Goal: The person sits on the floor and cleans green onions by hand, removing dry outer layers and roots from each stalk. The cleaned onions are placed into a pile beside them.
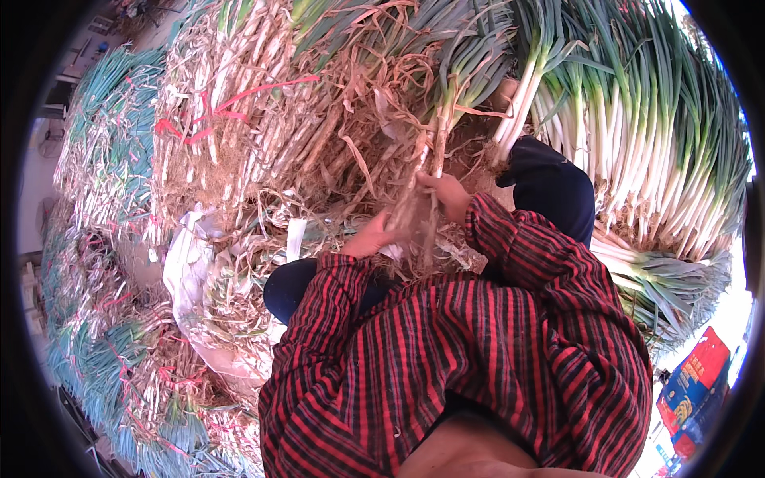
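Two large green onion stalks (pixel 440 142) with brown dry skins lie before me, leaves pointing away and root ends towards my lap. My right hand (pixel 449 194) grips them partway down the shafts, thumb across the front. At the lower end of the left stalk (pixel 404 206), my left hand (pixel 366 237) has its thumb and fingers around the stalk; its fingertips are blurred. The other stalk's lower end hangs blurred between my hands. Just beyond my right knee lie a few cleaned onions (pixel 519 113) with white shafts.
A heap of unpeeled onions (pixel 257 113), with red ties (pixel 203 125), spreads ahead and left. Cleaned onions (pixel 621 143) are stacked at right. A white plastic sheet (pixel 188 269) holds peeled skins (pixel 239 299). More tied bundles (pixel 113 125) lie far left. A red-and-blue bag (pixel 693 382) bears writing.
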{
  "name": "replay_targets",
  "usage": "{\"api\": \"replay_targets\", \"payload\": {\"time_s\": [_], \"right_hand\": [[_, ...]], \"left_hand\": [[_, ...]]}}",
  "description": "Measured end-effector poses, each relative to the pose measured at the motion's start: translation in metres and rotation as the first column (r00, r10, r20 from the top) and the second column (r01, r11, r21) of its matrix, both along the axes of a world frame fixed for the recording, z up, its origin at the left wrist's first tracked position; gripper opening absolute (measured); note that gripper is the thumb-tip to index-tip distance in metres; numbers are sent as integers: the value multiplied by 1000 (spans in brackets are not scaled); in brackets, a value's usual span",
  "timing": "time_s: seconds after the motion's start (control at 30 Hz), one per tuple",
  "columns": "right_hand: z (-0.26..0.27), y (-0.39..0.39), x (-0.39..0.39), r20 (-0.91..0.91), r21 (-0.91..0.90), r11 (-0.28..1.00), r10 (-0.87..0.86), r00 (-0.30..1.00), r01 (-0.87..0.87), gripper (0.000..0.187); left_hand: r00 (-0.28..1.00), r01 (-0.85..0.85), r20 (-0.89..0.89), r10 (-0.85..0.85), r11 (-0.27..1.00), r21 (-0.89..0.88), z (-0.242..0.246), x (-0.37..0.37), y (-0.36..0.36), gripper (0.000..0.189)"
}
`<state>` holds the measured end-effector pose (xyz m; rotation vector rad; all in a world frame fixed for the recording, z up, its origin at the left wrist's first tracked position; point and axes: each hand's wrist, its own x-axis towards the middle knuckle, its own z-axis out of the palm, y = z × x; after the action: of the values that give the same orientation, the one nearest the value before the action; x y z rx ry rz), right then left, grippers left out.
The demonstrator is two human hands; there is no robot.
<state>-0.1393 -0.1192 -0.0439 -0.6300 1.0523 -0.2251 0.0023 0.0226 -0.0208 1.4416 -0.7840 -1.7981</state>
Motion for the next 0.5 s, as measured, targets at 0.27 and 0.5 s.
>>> {"api": "replay_targets", "payload": {"time_s": [0.27, 0.5], "right_hand": [[43, -31, -5, 215, -385, 913, -58, 975, 139, 21], [175, -145, -29, 595, -564, 771, 132, 793, 294, 19]], "left_hand": [[961, -174, 152, 230, 934, -312, 46, -39, 24, 66], [-169, -152, 984, -54, 988, 29, 87, 130, 123, 33]]}}
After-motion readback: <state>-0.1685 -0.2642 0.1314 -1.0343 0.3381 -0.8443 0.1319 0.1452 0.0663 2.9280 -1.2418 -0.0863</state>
